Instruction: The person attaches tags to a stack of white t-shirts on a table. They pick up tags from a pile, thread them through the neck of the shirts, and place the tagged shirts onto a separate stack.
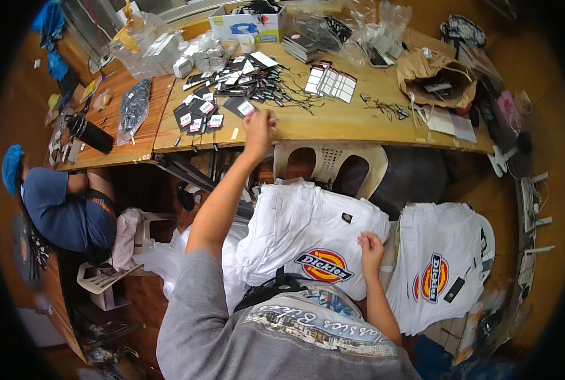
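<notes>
My left hand [259,130] reaches over the front edge of the wooden table, its fingers closed at the corner of a black hang tag [237,105] with a white label. More black tags [199,114] lie just to the left of it, and a larger heap of tags with cords [247,79] lies behind. In front of me is a stack of folded white T-shirts [282,221], the top one bearing a red, yellow and dark blue print and a small black patch. At the stack's right side my right hand [372,248] has its fingers curled together; what they pinch is hidden.
Another pile of white shirts [431,234], with a black tag on it, lies to the right. A plastic chair [333,161] stands against the table [282,130]. The tabletop bears a paper bag [438,79], tag sheets [333,81] and a black bottle [91,133]. A person [70,206] sits at left.
</notes>
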